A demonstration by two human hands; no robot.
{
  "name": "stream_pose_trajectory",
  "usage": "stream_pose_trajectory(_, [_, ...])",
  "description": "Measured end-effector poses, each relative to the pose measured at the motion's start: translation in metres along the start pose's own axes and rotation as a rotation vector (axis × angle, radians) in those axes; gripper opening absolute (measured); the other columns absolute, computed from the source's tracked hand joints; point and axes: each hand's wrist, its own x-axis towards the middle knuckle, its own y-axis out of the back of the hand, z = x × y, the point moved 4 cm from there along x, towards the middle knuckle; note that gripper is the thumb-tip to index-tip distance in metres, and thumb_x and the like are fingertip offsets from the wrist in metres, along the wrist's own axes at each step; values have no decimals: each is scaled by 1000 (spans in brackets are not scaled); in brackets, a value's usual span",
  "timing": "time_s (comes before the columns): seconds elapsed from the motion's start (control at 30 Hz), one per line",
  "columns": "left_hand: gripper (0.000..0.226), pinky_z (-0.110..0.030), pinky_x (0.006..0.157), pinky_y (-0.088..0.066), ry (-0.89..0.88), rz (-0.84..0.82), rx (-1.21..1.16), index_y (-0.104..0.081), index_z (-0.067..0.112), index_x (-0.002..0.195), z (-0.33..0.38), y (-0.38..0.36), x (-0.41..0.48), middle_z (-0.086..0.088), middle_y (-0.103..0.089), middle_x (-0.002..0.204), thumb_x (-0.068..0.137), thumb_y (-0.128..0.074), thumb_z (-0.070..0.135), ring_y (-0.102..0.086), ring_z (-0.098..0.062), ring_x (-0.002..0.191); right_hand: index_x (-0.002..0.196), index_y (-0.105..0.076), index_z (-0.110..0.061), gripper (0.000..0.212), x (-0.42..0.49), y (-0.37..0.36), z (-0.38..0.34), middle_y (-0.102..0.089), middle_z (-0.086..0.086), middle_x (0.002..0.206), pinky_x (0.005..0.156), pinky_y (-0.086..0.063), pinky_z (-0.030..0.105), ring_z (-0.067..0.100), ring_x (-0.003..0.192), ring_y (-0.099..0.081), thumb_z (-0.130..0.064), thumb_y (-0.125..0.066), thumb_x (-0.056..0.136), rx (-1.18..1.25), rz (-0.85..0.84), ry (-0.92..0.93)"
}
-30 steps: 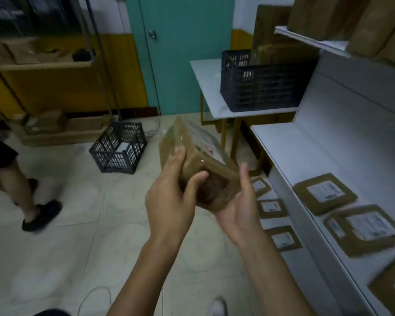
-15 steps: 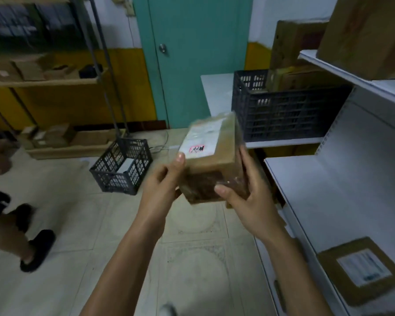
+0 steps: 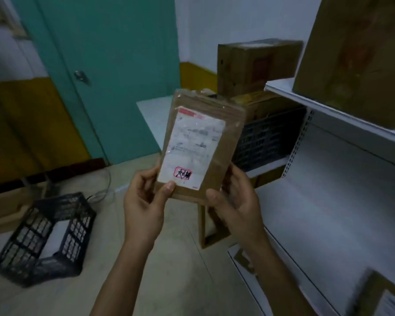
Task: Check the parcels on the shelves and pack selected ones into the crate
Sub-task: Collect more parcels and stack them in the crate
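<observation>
I hold a brown cardboard parcel (image 3: pixel 224 144) upright in front of me, its white label with a red stamp facing me. My left hand (image 3: pixel 144 201) grips its lower left corner, thumb on the label's edge. My right hand (image 3: pixel 235 199) grips the lower right corner, thumb on the front. A black plastic crate (image 3: pixel 46 238) sits on the floor at the lower left, with something white inside. A second black crate (image 3: pixel 265 137) stands on a white table behind the parcel, partly hidden by it.
White shelves (image 3: pixel 328 201) run along the right, with a labelled parcel (image 3: pixel 383 297) at the bottom right corner. Large cardboard boxes (image 3: pixel 356 55) sit on the upper shelf and behind the table's crate. A teal door (image 3: pixel 105 65) stands ahead; tiled floor lies below.
I have turned the parcel from tilted to upright so its label faces me, and raised it. The view has swung up and to the right; the other person at the left is out of sight.
</observation>
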Motion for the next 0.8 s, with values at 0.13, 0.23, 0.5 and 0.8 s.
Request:
stream_pose_trajectory(0.13, [35, -27, 89, -54, -38, -80, 5, -58, 30, 90, -20, 4, 79, -8, -63, 125, 83, -62, -4, -61, -13, 114, 131, -49, -30, 55, 60, -23, 17, -61, -3, 130, 100, -49, 44, 12, 120, -57, -33, -69, 80, 27, 67, -20])
stream_pose_trajectory(0.23, [35, -32, 94, -52, -39, -139, 52, -57, 34, 89, -35, -13, 131, -10, -62, 126, 83, -64, 0, -59, -16, 117, 138, -45, -26, 57, 105, -24, 25, -57, -2, 135, 102, -46, 45, 13, 125, -53, -29, -66, 85, 23, 113, -4])
stream_pose_trajectory(0.5, [23, -8, 74, -49, -75, -300, 225, -45, 35, 95, -68, -100, 259, 25, -58, 104, 86, -65, 28, -57, 13, 97, 141, -45, -22, 61, 251, 8, 31, -56, -5, 137, 96, -52, 33, 2, 123, -53, -14, -69, 86, -292, 369, 227])
stream_pose_trajectory(0.8, [72, -7, 67, -50, -50, -330, 153, -17, 20, 148, -93, -156, 380, 12, -44, 124, 91, -61, 22, -56, 20, 83, 132, -56, -11, 47, 357, 44, 55, -63, 1, 122, 92, -53, 32, 14, 110, -61, -1, -62, 86, -711, 423, 385])
